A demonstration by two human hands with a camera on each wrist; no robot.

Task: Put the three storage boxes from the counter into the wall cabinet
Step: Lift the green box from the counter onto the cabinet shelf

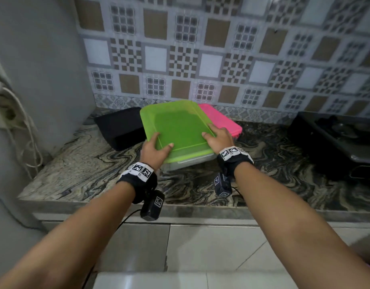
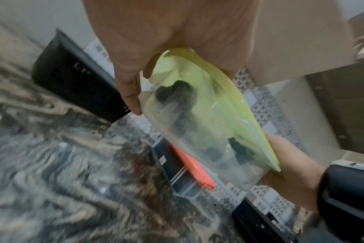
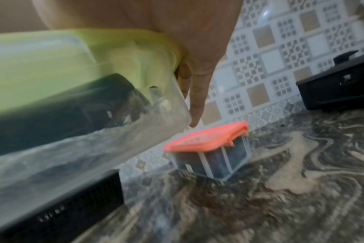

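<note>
A clear storage box with a green lid (image 1: 178, 126) hangs tilted just above the marbled counter (image 1: 80, 167). My left hand (image 1: 157, 149) grips its near left corner, thumb on the lid. My right hand (image 1: 218, 138) grips its near right side. In the left wrist view the green-lid box (image 2: 208, 118) shows dark contents, with fingers (image 2: 129, 92) down its clear wall. A pink-lid box (image 1: 221, 119) stands on the counter behind it; the right wrist view shows the pink-lid box (image 3: 210, 148) clear of the green-lid box (image 3: 52, 82). A black slatted box (image 1: 121, 128) sits to the left. The wall cabinet is out of view.
A patterned tile wall (image 1: 200, 59) backs the counter. A black stove (image 1: 336, 140) stands at the right. A grey wall (image 1: 34, 69) with white cables (image 1: 23, 126) closes the left side. The counter's front edge (image 1: 180, 211) runs under my wrists.
</note>
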